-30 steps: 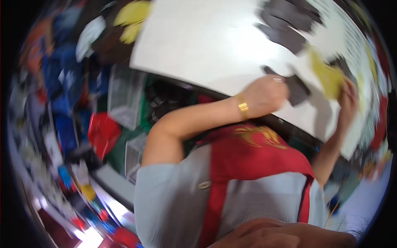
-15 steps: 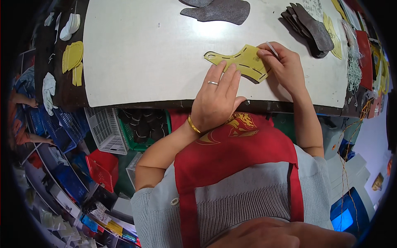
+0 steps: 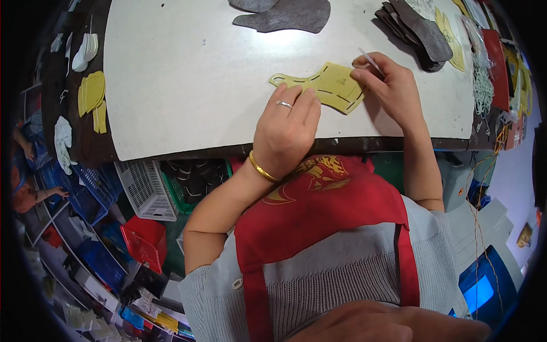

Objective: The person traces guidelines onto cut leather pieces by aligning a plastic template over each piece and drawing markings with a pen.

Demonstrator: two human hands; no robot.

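Observation:
A yellow pattern template (image 3: 336,85) with dark dashed slots lies near the table's front edge. Dark material shows along its lower edge. My left hand (image 3: 288,125), wearing a ring and a gold bangle, rests on the template's left half with its fingers stretched out flat. At the template's right edge, my right hand (image 3: 393,91) is closed around a thin whitish pen-like stick (image 3: 370,61). The stick's upper end sticks up past the fingers; its lower end is hidden by the hand.
Dark leather-like pieces (image 3: 296,16) lie at the table's far side, with a stack of similar pieces (image 3: 421,34) at far right. Yellow templates (image 3: 92,94) and a white glove (image 3: 63,137) sit at left. Crates (image 3: 145,188) stand below. Another person's arm (image 3: 48,194) shows far left.
The view has shifted slightly, moving the table leftward in it. My left hand has slid a little left along the template. More of the stick shows above my right hand.

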